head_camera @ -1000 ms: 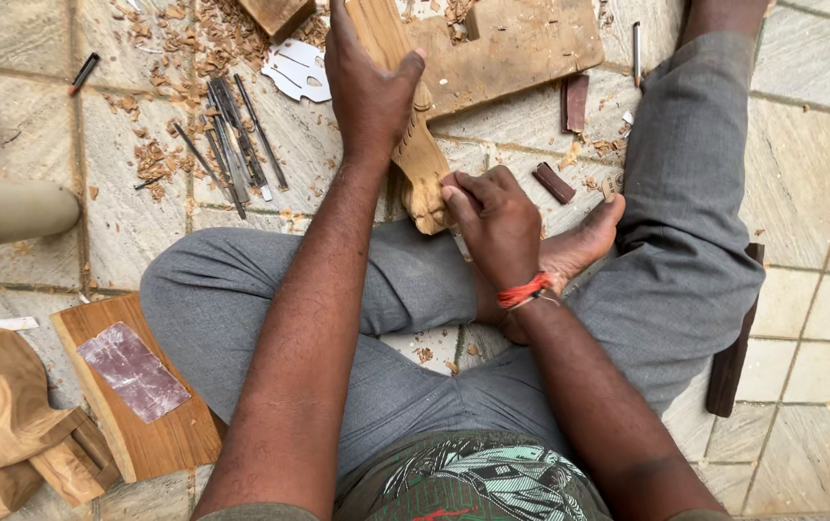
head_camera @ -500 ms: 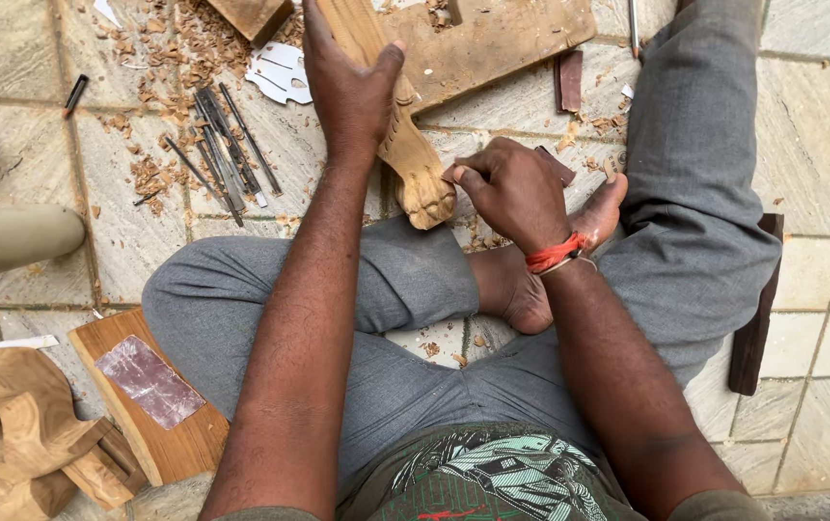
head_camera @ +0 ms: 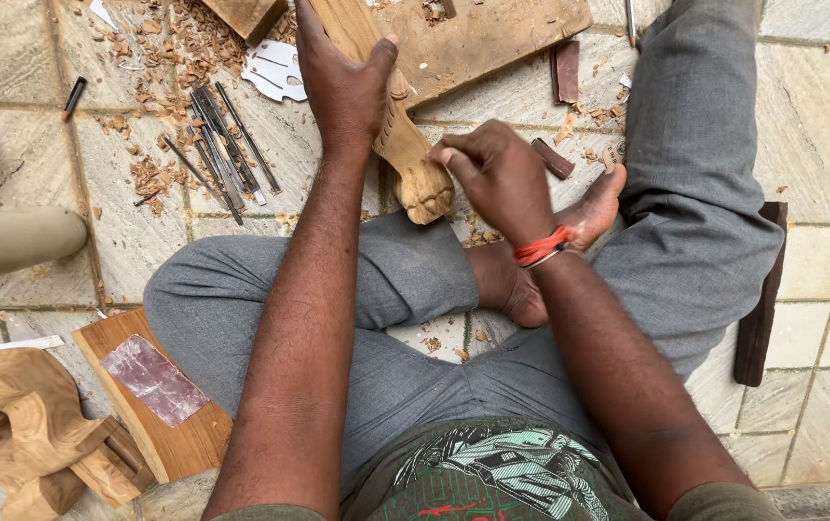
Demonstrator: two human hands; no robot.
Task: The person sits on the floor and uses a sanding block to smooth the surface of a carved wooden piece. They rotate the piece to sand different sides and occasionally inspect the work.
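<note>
Head camera looks straight down on me sitting cross-legged on the stone floor point(head_camera: 820, 116), and I take the carved wooden leg point(head_camera: 405, 145) as my landmark. It lies slanted in front of my folded knee, its clawed foot end pointing toward me and its upper end resting on a flat wooden board point(head_camera: 492, 39).

My left arm reaches out nearly straight, wrist level. My left hand point(head_camera: 342, 82) is wrapped over the upper part of the leg, fingers closed around its far side and thumb pressed along its near edge.

My right arm is bent at the elbow, forearm angled in from the right, with a red thread point(head_camera: 542, 247) at the wrist. My right hand point(head_camera: 497, 178) is curled into a loose fist just right of the clawed end, fingertips pinched together at the carving. I cannot tell whether a tool sits inside that grip.

Left of the leg lies a bundle of metal chisels point(head_camera: 222, 145) among wood shavings point(head_camera: 159, 43). Near my left knee, well below the leg, sits a wooden block with a sheet of sandpaper point(head_camera: 154, 381).
</note>
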